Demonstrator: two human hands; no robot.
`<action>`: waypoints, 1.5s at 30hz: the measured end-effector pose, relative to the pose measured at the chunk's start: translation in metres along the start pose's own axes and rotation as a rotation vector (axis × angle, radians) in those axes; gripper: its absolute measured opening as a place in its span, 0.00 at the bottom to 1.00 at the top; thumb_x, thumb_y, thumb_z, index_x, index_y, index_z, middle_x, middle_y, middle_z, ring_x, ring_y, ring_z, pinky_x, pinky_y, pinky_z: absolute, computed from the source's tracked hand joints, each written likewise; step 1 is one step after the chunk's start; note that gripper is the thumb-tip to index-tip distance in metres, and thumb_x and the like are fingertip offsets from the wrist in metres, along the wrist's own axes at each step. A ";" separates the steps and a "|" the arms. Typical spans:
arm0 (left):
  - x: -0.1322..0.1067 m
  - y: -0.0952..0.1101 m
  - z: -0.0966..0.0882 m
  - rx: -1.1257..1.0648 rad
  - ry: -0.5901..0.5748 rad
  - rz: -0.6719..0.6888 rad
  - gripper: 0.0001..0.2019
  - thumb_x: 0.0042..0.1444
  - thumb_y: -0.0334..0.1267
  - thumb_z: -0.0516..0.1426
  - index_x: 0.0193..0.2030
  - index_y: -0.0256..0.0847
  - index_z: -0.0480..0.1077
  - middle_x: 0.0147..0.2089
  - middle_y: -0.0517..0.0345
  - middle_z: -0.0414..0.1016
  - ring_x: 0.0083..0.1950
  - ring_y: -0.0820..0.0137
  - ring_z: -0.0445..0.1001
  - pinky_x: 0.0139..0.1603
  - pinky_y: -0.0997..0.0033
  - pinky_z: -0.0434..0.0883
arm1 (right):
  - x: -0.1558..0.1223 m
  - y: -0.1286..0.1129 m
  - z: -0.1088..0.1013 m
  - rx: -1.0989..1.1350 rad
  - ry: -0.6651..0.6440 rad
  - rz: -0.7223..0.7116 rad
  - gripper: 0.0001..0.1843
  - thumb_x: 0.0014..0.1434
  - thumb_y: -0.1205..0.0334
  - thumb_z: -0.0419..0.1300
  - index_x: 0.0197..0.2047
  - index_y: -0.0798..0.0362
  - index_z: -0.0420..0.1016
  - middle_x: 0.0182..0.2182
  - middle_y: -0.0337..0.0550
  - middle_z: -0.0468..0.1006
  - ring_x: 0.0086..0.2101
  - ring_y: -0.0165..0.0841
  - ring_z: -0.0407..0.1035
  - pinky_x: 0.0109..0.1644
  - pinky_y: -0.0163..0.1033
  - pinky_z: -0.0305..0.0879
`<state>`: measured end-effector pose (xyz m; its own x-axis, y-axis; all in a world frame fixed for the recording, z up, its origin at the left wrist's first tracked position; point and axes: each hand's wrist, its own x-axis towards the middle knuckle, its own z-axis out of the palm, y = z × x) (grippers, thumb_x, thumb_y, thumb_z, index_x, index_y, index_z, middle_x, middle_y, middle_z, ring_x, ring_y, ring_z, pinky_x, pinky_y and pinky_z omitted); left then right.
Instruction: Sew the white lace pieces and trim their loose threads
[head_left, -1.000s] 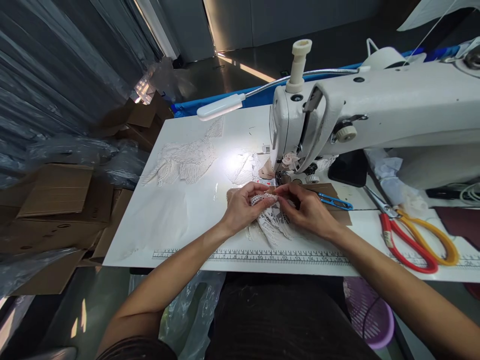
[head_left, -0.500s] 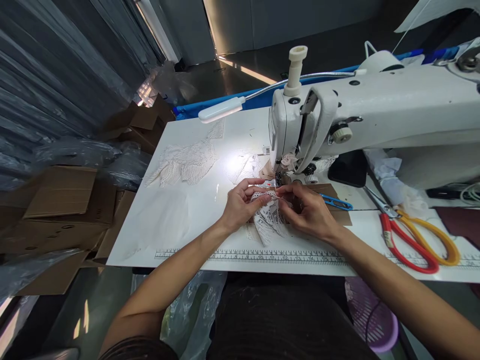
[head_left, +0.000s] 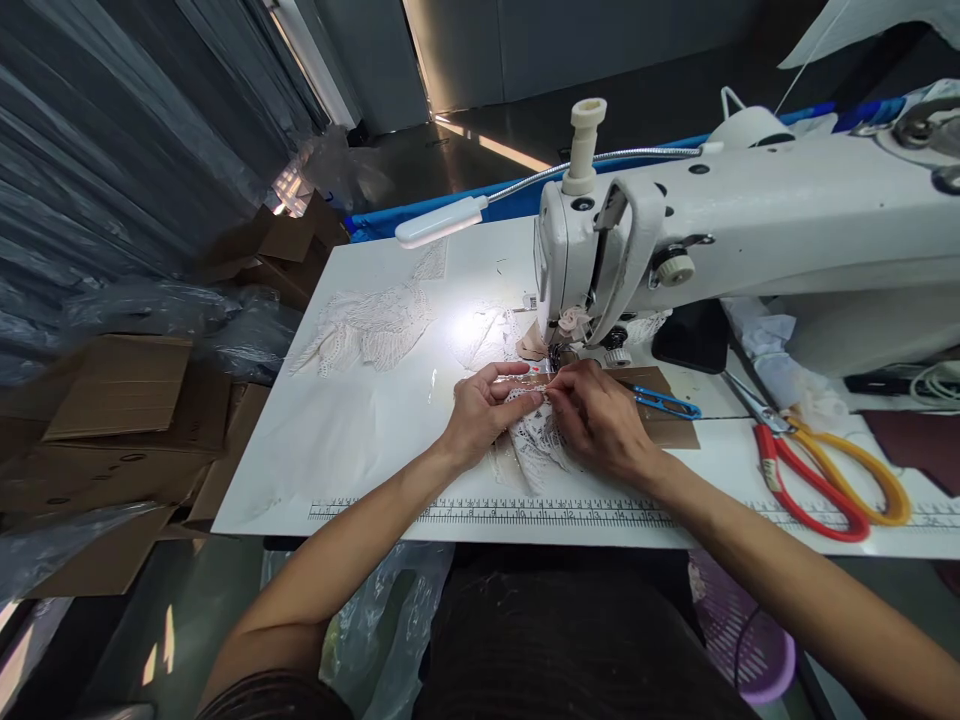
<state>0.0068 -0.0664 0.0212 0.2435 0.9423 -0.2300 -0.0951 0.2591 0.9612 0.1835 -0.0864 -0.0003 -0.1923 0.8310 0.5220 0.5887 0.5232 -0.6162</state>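
Observation:
A small piece of white lace (head_left: 536, 440) lies on the white sewing table (head_left: 360, 440), just in front of the presser foot of the white sewing machine (head_left: 720, 230). My left hand (head_left: 484, 410) pinches the lace's upper left edge with thumb and fingers. My right hand (head_left: 596, 420) is closed on the lace's right side, fingertips meeting the left hand's near the needle. Part of the lace is hidden under my right hand.
More white lace (head_left: 371, 325) lies at the table's far left under a gooseneck lamp (head_left: 439, 220). Blue thread snips (head_left: 664, 403) and red and yellow scissors (head_left: 817, 475) lie to the right. A ruler strip (head_left: 480, 514) runs along the front edge. Cardboard boxes (head_left: 112, 400) stand on the floor left.
Both hands have shifted the lace slightly forward toward the presser foot, and the right hand has closed in over the lace.

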 end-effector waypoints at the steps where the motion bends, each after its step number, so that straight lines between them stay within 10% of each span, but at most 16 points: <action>1: 0.000 0.000 0.000 -0.007 0.005 -0.014 0.24 0.42 0.38 0.72 0.46 0.37 0.73 0.31 0.58 0.81 0.31 0.72 0.77 0.35 0.71 0.72 | 0.000 -0.001 0.000 0.087 -0.018 0.062 0.06 0.67 0.60 0.53 0.39 0.50 0.69 0.35 0.48 0.75 0.34 0.38 0.68 0.39 0.45 0.66; 7: 0.000 0.001 0.001 -0.027 0.006 -0.044 0.22 0.41 0.39 0.72 0.44 0.38 0.74 0.28 0.61 0.79 0.26 0.75 0.72 0.29 0.74 0.67 | 0.001 -0.001 0.000 0.547 -0.093 0.402 0.16 0.67 0.47 0.55 0.39 0.52 0.70 0.28 0.39 0.70 0.28 0.31 0.63 0.31 0.38 0.62; 15: 0.000 0.001 0.000 -0.034 -0.012 -0.032 0.22 0.43 0.38 0.72 0.45 0.38 0.74 0.28 0.62 0.79 0.27 0.76 0.72 0.33 0.73 0.69 | 0.002 0.003 -0.001 0.667 -0.126 0.450 0.17 0.66 0.46 0.56 0.36 0.51 0.69 0.27 0.37 0.66 0.27 0.30 0.59 0.30 0.36 0.59; 25: -0.001 -0.002 -0.001 -0.085 -0.036 0.113 0.20 0.48 0.38 0.69 0.47 0.39 0.73 0.38 0.57 0.79 0.34 0.74 0.75 0.37 0.74 0.71 | 0.002 0.007 -0.012 0.526 -0.250 0.396 0.20 0.70 0.46 0.49 0.56 0.48 0.68 0.47 0.47 0.77 0.50 0.40 0.70 0.57 0.50 0.65; 33: 0.001 -0.006 -0.002 -0.015 -0.051 0.199 0.22 0.47 0.39 0.69 0.48 0.39 0.71 0.40 0.55 0.78 0.36 0.72 0.75 0.39 0.72 0.72 | 0.005 0.013 -0.007 0.721 -0.207 0.432 0.16 0.60 0.51 0.63 0.44 0.54 0.77 0.33 0.42 0.78 0.31 0.31 0.69 0.35 0.39 0.67; 39: -0.001 -0.005 -0.001 0.012 -0.052 0.223 0.21 0.47 0.35 0.67 0.49 0.39 0.71 0.38 0.57 0.77 0.35 0.74 0.75 0.37 0.75 0.72 | 0.002 0.007 -0.011 0.597 -0.138 0.325 0.12 0.62 0.53 0.60 0.42 0.53 0.76 0.31 0.41 0.76 0.28 0.30 0.66 0.30 0.37 0.64; 45: -0.003 -0.004 -0.001 0.030 -0.041 0.232 0.21 0.48 0.36 0.68 0.49 0.38 0.71 0.39 0.56 0.77 0.34 0.74 0.75 0.36 0.75 0.72 | 0.000 -0.006 -0.007 0.195 0.049 -0.038 0.06 0.60 0.61 0.62 0.41 0.48 0.76 0.36 0.46 0.78 0.40 0.40 0.72 0.46 0.49 0.69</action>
<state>0.0058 -0.0703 0.0182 0.2574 0.9663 0.0033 -0.1240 0.0296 0.9918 0.1854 -0.0909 0.0068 -0.1705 0.8025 0.5718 0.4179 0.5844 -0.6956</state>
